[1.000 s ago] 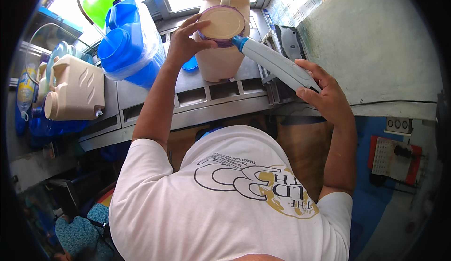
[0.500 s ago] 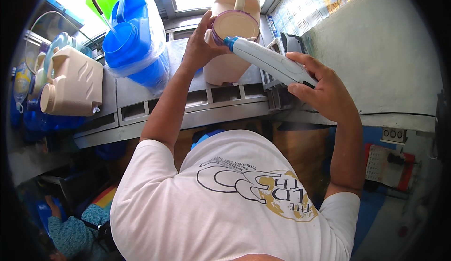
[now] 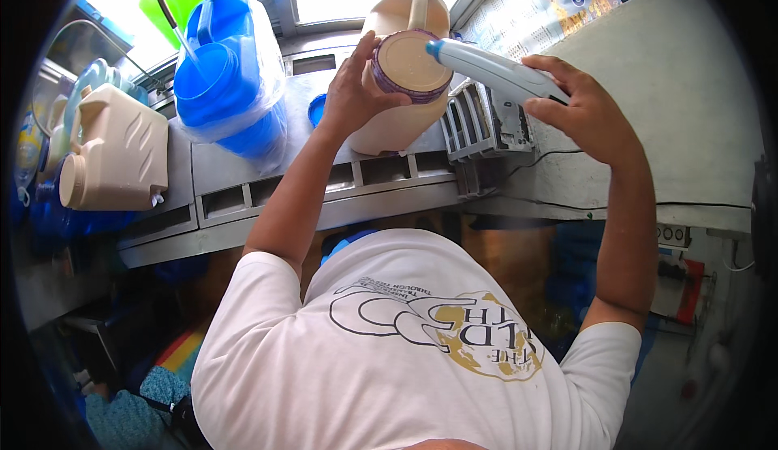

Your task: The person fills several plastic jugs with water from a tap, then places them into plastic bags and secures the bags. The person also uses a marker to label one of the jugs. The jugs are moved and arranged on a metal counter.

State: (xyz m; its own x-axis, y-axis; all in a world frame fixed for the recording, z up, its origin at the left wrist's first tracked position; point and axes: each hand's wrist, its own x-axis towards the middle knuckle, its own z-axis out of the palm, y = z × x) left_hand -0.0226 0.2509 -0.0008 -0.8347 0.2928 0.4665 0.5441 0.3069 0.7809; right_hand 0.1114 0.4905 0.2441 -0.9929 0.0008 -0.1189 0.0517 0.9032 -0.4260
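A beige water jug [image 3: 389,134] stands on the counter in front of me, its wide round cap [image 3: 412,57] facing me with a purple band around the rim. My left hand [image 3: 354,92] holds the cap's left and lower edge, thumb along the bottom and fingers up the side. In my right hand [image 3: 585,110] is a long white handheld device with a blue tip [image 3: 498,73], shaped like a heat gun. Its tip is at the cap's upper right edge; whether it touches cannot be made out. My right fingers wrap the device's rear end.
Left of the jug, a blue jug [image 3: 239,41] in clear plastic has a hose in its mouth. Another beige jug [image 3: 126,146] stands farther left. A blue lid [image 3: 317,110] lies behind my left wrist. A grey slatted unit [image 3: 482,126] and black cord [image 3: 559,155] are at right.
The device's tip has moved from the cap's left side to its upper right, and my right hand has shifted right and up. My left hand has slid lower around the cap.
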